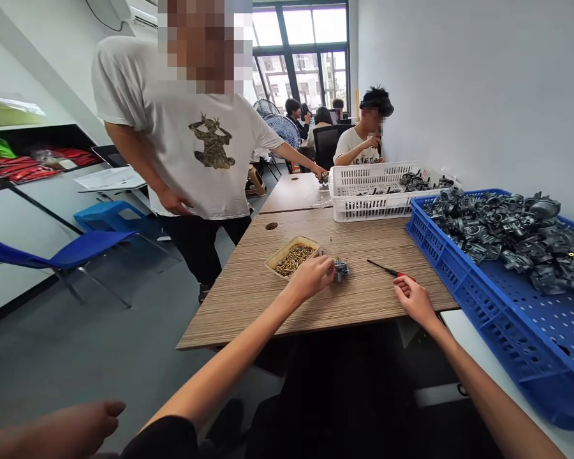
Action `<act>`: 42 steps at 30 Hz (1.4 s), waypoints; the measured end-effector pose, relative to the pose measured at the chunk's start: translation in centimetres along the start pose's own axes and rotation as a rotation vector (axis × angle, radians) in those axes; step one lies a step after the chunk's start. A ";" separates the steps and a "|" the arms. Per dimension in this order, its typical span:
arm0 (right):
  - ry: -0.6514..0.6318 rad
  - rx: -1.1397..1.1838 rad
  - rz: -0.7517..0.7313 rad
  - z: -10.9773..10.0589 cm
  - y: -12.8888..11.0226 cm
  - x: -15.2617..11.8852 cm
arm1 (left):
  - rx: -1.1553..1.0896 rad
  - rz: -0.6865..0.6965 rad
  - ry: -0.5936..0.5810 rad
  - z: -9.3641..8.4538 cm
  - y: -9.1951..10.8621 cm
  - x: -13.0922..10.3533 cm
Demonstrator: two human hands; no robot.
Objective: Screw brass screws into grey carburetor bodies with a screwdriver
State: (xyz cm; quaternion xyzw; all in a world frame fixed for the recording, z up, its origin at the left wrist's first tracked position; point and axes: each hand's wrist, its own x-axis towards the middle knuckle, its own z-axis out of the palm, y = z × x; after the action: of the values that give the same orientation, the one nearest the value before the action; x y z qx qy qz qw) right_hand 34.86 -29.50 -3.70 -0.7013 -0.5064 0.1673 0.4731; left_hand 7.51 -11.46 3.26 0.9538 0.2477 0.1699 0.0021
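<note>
Fastening seemed in hand: my left hand [312, 276] bunched at the metal part [341, 270] on the table [249, 299], my right hand [415, 299] curled by the screwdriver [388, 271], both grips indistinct; driving likely called for a firm hold.

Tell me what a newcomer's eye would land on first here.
Probably the long blue crate on the right, with grey metal parts heaped in its far portion. Next might come the standing person in a white T-shirt at the left, one arm stretched over the far table. Nearer, a tub of small brass-coloured pieces stands out on the wood-grained table, beside the camera wearer's left hand.
</note>
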 end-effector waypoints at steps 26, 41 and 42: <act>0.168 -0.221 -0.172 -0.2 -0.2 0.2 | -0.171 0.013 0.183 5.0 0.6 0.3; -0.124 -0.456 -0.155 -2.3 0.3 2.7 | -0.138 -0.129 0.363 8.7 3.4 -0.6; -0.129 -0.408 -0.163 -2.5 -0.4 2.7 | -0.139 -0.126 0.357 8.7 3.4 -0.7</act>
State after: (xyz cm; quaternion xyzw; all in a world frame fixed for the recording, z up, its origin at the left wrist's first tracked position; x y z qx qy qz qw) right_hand 37.65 -28.38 -1.45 -0.7271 -0.6137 0.0672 0.3003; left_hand 11.34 -14.04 -4.86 0.8887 0.2911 0.3525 0.0347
